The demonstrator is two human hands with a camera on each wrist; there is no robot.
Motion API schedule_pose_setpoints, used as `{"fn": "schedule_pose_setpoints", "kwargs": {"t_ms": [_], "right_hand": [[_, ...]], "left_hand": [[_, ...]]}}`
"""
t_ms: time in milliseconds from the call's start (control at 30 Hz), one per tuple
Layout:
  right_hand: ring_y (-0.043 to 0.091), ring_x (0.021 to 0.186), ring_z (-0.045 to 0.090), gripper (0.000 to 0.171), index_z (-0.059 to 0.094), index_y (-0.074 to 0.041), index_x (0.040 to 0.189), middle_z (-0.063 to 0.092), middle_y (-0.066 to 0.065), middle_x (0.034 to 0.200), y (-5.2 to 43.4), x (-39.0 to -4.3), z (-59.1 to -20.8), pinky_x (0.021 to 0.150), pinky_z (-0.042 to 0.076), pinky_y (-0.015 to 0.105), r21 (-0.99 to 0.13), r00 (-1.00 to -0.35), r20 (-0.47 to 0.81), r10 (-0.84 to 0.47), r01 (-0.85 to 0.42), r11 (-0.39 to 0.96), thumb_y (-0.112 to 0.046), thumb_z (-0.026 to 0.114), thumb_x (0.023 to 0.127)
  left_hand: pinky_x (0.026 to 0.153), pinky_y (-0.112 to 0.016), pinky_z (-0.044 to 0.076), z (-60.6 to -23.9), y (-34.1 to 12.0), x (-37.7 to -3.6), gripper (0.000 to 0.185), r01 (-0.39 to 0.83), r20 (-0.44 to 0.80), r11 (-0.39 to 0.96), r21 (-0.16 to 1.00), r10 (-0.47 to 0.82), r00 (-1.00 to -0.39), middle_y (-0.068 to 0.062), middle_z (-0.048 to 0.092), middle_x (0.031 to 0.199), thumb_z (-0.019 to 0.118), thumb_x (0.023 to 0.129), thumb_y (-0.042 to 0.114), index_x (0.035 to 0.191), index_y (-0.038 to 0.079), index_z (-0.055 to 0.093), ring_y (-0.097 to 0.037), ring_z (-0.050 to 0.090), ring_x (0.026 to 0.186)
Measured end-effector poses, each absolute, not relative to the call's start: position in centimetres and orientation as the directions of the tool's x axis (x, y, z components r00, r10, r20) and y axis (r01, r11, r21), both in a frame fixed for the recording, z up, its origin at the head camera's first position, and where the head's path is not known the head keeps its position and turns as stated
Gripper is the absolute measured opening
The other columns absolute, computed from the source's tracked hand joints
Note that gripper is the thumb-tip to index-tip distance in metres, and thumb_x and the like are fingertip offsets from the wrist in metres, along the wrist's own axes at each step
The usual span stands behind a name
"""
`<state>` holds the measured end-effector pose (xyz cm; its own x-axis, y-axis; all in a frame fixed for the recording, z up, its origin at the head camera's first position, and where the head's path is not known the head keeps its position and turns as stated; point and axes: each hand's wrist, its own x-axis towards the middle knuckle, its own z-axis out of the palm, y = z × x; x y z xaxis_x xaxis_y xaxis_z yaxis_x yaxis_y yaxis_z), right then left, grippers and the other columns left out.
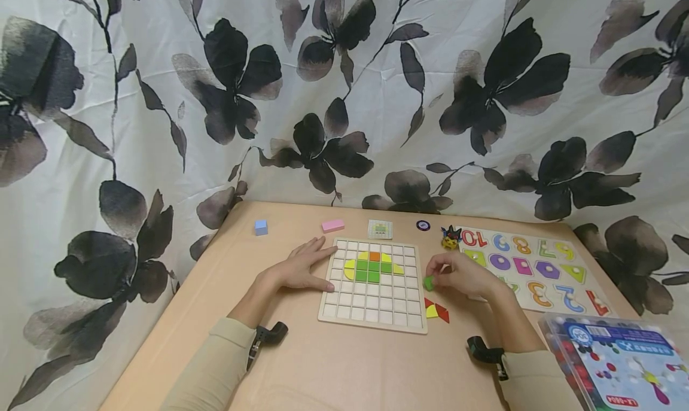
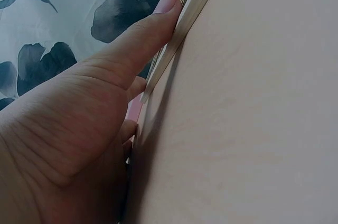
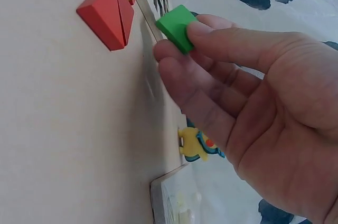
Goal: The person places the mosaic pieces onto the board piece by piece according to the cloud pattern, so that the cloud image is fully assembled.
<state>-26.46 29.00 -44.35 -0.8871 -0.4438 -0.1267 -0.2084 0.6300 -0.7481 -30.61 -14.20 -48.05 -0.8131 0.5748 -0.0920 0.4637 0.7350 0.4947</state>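
- Behind the tan, matte surface hangs a pale cloth curtain printed with large dark flowers and thin stems.
- A square wooden grid board lies flat in the middle of the surface, its shallow square cells mostly bare pale wood; near its far half sits a small picture built of flat yellow, green and orange tiles.
- The left hand lies flat beside the board's left edge, fingers straight and relaxed, grasping nothing; the left wrist view shows the thumb pressed along the board's thin wooden rim.
- The right hand hovers just right of the board, its grip pinched on a green square tile between thumb and fingertips.
- That tile is a small, smooth, flat block with crisp edges; it is held off the surface and tilted, one flat face turned towards the board. Being square, it has no clear long axis.
- Just right of the board's near right corner lie loose triangular pieces, red and yellow, touching one another; they look like solid painted wedges.
- Along the far edge rest a light blue cube, a pink flat block and a small pattern card.
- To the right lies a number puzzle board with coloured digits and shapes, a small yellow toy figure at its far left corner, and a clear plastic box nearer the person.
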Motion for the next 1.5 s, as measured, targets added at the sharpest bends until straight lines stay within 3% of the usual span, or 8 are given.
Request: {"fn": "schedule_pose_setpoints", "kwargs": {"t_ms": [167,367,500,900,1167,1500], "right_hand": [[0.023,0.093,0.057,0.01,0.075,-0.017,0.101,0.066,0.004,0.097,29.0,-26.5,-44.3,0.076,0.05,0.025,-0.728,-0.903,-0.069,-0.423,-0.245,0.641,-0.011,0.078,0.093],[0.024,0.093,0.056,0.021,0.076,-0.013,0.11,0.067,0.005,0.1,28.6,-26.4,-44.0,0.073,0.051,0.024,-0.724,-0.919,-0.022,-0.394,-0.257,0.64,-0.005,0.077,0.091],[0.024,0.096,0.059,0.027,0.076,-0.011,0.117,0.07,0.003,0.105,27.9,-26.2,-44.0,0.078,0.055,0.022,-0.733,-0.933,-0.009,-0.361,-0.239,0.637,-0.007,0.079,0.091],[0.028,0.108,0.055,0.029,0.072,-0.017,0.123,0.066,0.008,0.111,24.6,-25.6,-44.6,0.082,0.054,0.029,-0.847,-0.973,-0.085,-0.214,-0.043,0.53,-0.019,0.078,0.094],[0.024,0.099,0.059,0.026,0.075,-0.012,0.119,0.069,0.003,0.102,22.7,-25.7,-44.9,0.083,0.053,0.028,-0.822,-0.964,-0.005,-0.266,-0.147,0.55,-0.017,0.079,0.094],[0.024,0.095,0.059,0.029,0.073,-0.008,0.122,0.068,0.003,0.1,21.3,-26.1,-45.6,0.074,0.054,0.026,-0.812,-0.936,0.023,-0.353,-0.223,0.539,-0.022,0.077,0.096]], "left_hand": [[0.13,-0.06,0.003,-48.2,-14.2,-30.6,0.106,0.462,-0.09,0.737,0.494,0.572,-0.816,-0.012,0.004,0.176,0.076,0.079,0.073,0.165,0.031,0.03,-0.035,0.0,0.163],[0.13,-0.061,0.003,-48.1,-14.2,-30.7,0.106,0.462,-0.091,0.732,0.5,0.575,-0.813,-0.012,0.004,0.177,0.076,0.079,0.073,0.165,0.031,0.03,-0.035,0.0,0.163],[0.13,-0.06,0.004,-48.2,-14.2,-30.8,0.106,0.465,-0.091,0.731,0.499,0.578,-0.811,-0.011,0.004,0.176,0.076,0.079,0.073,0.165,0.031,0.03,-0.035,0.0,0.163],[0.13,-0.06,0.003,-48.1,-14.1,-30.6,0.106,0.452,-0.097,0.738,0.501,0.567,-0.818,-0.012,0.004,0.176,0.077,0.079,0.072,0.165,0.031,0.031,-0.035,0.0,0.163],[0.13,-0.06,0.003,-48.1,-14.0,-30.6,0.105,0.451,-0.096,0.741,0.498,0.564,-0.82,-0.013,0.004,0.176,0.077,0.08,0.071,0.165,0.031,0.031,-0.035,-0.001,0.163],[0.13,-0.06,0.004,-48.4,-14.1,-30.8,0.105,0.446,-0.1,0.749,0.49,0.557,-0.825,-0.012,0.004,0.176,0.075,0.079,0.073,0.165,0.033,0.03,-0.034,-0.001,0.164]]}}
